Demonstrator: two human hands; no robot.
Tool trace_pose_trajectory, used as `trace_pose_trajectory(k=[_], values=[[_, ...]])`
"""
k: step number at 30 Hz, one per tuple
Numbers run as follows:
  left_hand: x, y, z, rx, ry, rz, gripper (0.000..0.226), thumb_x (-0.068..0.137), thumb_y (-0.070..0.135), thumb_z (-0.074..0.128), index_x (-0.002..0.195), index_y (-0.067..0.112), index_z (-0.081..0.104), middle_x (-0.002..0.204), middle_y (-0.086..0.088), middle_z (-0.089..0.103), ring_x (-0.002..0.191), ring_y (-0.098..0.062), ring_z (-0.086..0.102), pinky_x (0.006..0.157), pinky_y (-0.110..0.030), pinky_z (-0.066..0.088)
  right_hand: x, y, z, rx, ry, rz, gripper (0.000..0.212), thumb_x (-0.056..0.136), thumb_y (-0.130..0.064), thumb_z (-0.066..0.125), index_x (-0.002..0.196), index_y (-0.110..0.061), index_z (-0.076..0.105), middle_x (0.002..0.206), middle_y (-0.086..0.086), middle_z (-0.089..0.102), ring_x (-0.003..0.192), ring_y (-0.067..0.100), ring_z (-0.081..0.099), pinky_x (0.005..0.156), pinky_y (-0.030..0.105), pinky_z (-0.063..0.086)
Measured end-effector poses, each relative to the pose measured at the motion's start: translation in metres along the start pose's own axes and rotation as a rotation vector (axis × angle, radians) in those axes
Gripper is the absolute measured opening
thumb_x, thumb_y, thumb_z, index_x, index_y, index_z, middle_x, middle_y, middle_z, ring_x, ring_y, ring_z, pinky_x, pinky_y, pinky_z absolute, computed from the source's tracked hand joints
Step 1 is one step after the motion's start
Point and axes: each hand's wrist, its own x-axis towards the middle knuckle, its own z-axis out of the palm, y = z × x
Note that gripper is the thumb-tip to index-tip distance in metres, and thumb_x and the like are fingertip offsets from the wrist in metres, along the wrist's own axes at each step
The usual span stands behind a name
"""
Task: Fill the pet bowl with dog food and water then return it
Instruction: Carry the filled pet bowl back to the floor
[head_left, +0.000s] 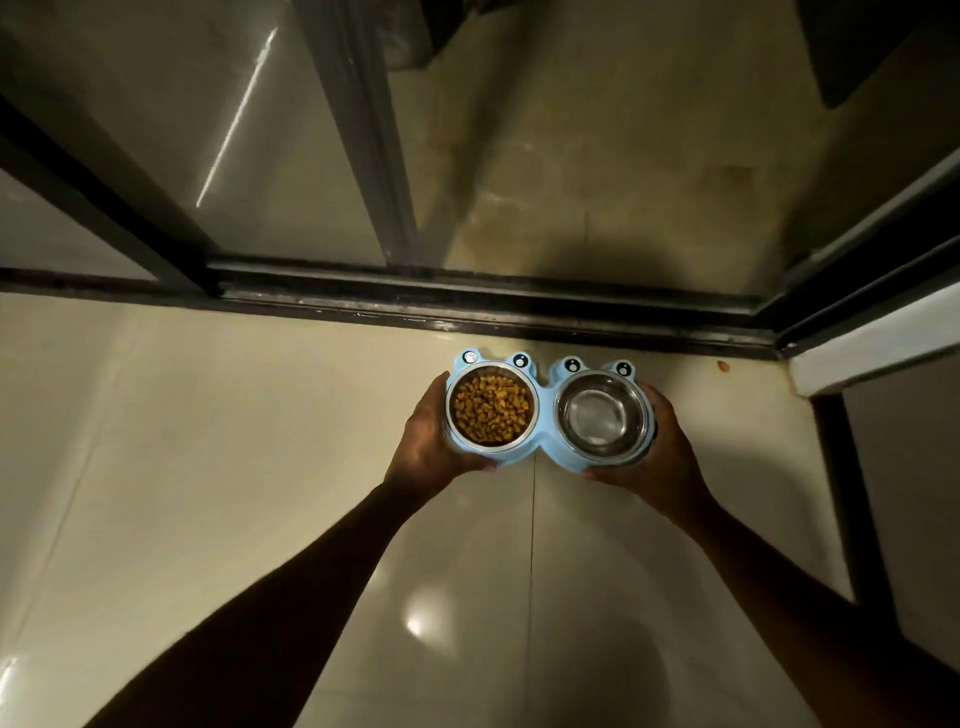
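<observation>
Holding pet bowl (543, 415) level, long axis left-right

Dim, warm yellowish light throughout. Glossy floor tiles (208, 467) throw back round glare spots near the bottom centre and at the lower left edge. A bright streak reflects in the glass door panel (234, 119). Forearms read nearly black. A soft shadow pools past the dark door track (467, 306). Wide-angle bending bows straight lines at the edges; corners fall dark.
</observation>
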Motion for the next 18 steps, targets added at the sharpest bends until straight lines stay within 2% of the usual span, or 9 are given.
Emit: trace_pose_trajectory(k=[3,4,6,8,12,14,17,18], values=[[0.012,-0.021,0.008,0.0,-0.015,0.01,0.094,0.051,0.006,0.097,0.133,0.012,0.05,0.125,0.005,0.062,0.115,-0.001,0.058,0.087,-0.007,0.044,0.006,0.015,0.009,-0.007,0.016,-0.009,0.113,0.047,-0.037,0.101,0.142,-0.038,0.039,0.139,-0.021,0.055,0.129,0.005,0.054,0.107,0.027,0.045],[0.016,-0.026,0.009,0.0,-0.021,0.012,0.095,0.052,0.006,0.097,0.134,0.012,0.049,0.126,0.005,0.062,0.116,-0.001,0.057,0.087,-0.008,0.044,0.008,0.021,0.012,-0.017,0.023,0.0,0.113,0.047,-0.035,0.101,0.142,-0.039,0.04,0.138,-0.021,0.055,0.129,0.006,0.054,0.107,0.028,0.046],[0.021,-0.035,0.013,0.004,-0.029,0.014,0.095,0.053,0.008,0.097,0.135,0.014,0.049,0.127,0.005,0.061,0.118,-0.003,0.057,0.088,-0.008,0.044,0.01,0.035,0.015,-0.036,0.032,0.032,0.114,0.046,-0.025,0.103,0.143,-0.025,0.043,0.139,-0.013,0.057,0.129,0.01,0.055,0.108,0.039,0.047],[0.022,-0.041,0.016,0.001,-0.033,0.01,0.095,0.053,0.007,0.096,0.135,0.013,0.048,0.128,0.005,0.061,0.118,-0.001,0.057,0.088,-0.008,0.044,0.01,0.045,0.019,-0.036,0.031,0.04,0.115,0.045,-0.022,0.103,0.144,-0.016,0.043,0.139,-0.01,0.058,0.129,0.01,0.055,0.108,0.043,0.047],[0.023,-0.053,0.02,-0.008,-0.031,0.018,0.095,0.054,0.006,0.095,0.136,0.011,0.047,0.131,0.003,0.059,0.12,-0.002,0.055,0.091,-0.009,0.044,0.012,0.051,0.022,-0.011,0.001,-0.012,0.113,0.045,-0.018,0.103,0.142,-0.027,0.047,0.136,-0.011,0.061,0.129,0.012,0.056,0.109,0.047,0.046],[0.025,-0.056,0.021,0.003,-0.031,0.036,0.096,0.054,0.009,0.096,0.136,0.013,0.047,0.132,0.003,0.059,0.122,-0.006,0.055,0.094,-0.012,0.045,0.013,0.047,0.023,0.017,0.016,-0.031,0.112,0.046,-0.02,0.103,0.141,-0.031,0.046,0.136,-0.014,0.061,0.128,0.01,0.056,0.109,0.043,0.046],[0.028,-0.059,0.021,0.02,-0.04,0.054,0.096,0.054,0.012,0.097,0.136,0.013,0.047,0.132,0.002,0.058,0.124,-0.012,0.054,0.099,-0.018,0.046,0.01,0.036,0.025,0.05,0.02,-0.04,0.103,0.048,-0.031,0.095,0.136,-0.053,0.044,0.132,-0.027,0.059,0.125,-0.001,0.056,0.104,0.018,0.044],[0.027,-0.059,0.021,0.025,-0.038,0.061,0.096,0.054,0.012,0.097,0.136,0.013,0.047,0.132,0.0,0.058,0.124,-0.012,0.054,0.099,-0.019,0.046,0.009,0.032,0.026,0.05,0.015,-0.041,0.101,0.048,-0.033,0.092,0.134,-0.055,0.044,0.131,-0.029,0.059,0.124,-0.002,0.056,0.102,0.015,0.042]])
